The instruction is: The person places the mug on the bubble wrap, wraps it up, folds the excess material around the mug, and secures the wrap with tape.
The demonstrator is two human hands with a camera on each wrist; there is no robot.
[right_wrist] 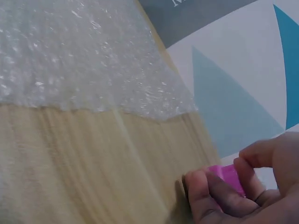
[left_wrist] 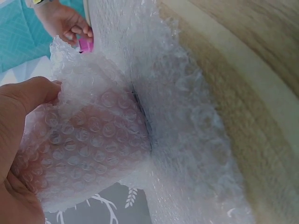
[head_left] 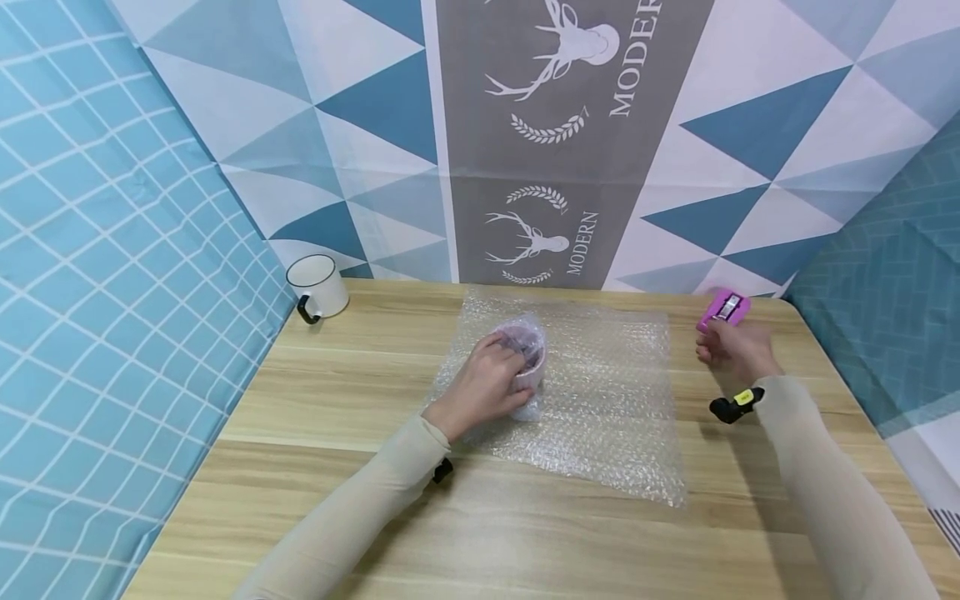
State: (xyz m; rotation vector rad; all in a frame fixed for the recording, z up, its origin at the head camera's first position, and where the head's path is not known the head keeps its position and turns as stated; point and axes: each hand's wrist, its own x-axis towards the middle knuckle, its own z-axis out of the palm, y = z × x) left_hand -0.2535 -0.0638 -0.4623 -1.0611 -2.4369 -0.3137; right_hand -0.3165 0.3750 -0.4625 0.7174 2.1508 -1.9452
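My left hand (head_left: pixel 483 385) grips a pale pink cup (head_left: pixel 531 377) wound in bubble wrap, its fingers over the rim. In the left wrist view, the thumb presses the loose upper wrap and clear bubbles cover the pinkish wall (left_wrist: pixel 93 140). Beneath the cup lies a flat sheet of bubble wrap (head_left: pixel 611 400). Toward the back right, my right hand (head_left: pixel 738 346) pinches a small pink tape dispenser (head_left: pixel 726 308) with curled fingers. Those fingers hide much of the dispenser (right_wrist: pixel 229 177) in the right wrist view.
A white mug (head_left: pixel 326 287) with a black rim and handle stands at the back left corner of the wooden table (head_left: pixel 300 433). Patterned cloth (head_left: pixel 540 150) hangs behind the table, and blue cloth (head_left: pixel 97 250) borders its left side.
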